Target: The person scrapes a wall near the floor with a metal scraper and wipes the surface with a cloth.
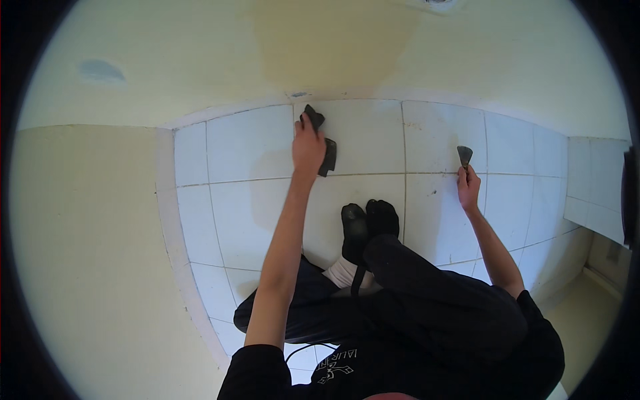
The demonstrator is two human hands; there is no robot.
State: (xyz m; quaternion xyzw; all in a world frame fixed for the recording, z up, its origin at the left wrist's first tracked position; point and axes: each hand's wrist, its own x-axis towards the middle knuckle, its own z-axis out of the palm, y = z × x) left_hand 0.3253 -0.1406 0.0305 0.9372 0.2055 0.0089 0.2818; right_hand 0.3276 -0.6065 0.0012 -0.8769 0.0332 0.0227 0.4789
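Scraper (465,156) out to the right, over the white floor tiles, and the right hand (469,189) has its fingers closed around the handle, hiding nearly all of it; just the flared, flat, dark blade shows clear, and whether it touches the tile I can't tell. Over to the left hand (309,150), curled palm-down on a dark piece (329,159) close to the foot of the wall. It pokes out past the fingertips and again beside the palm; the hand covers the middle, so one item or two is hard to call, and cloth or something stiffer likewise.

So, one scraper, two hands, both occupied. Between them, two feet in black footwear (355,230) side by side, one pale sock (341,272) showing at an ankle, dark trousers (447,293) folded above. Smooth square floor tiles (247,143) run all round, thin dark joints, a few brownish specks. Beyond, the cream wall (193,53) carries a smooth grey oval patch (102,71). Up top, a roundish fitting (440,2) is cut off by the frame; at far right, a dark object (629,197) is lost in the rim.
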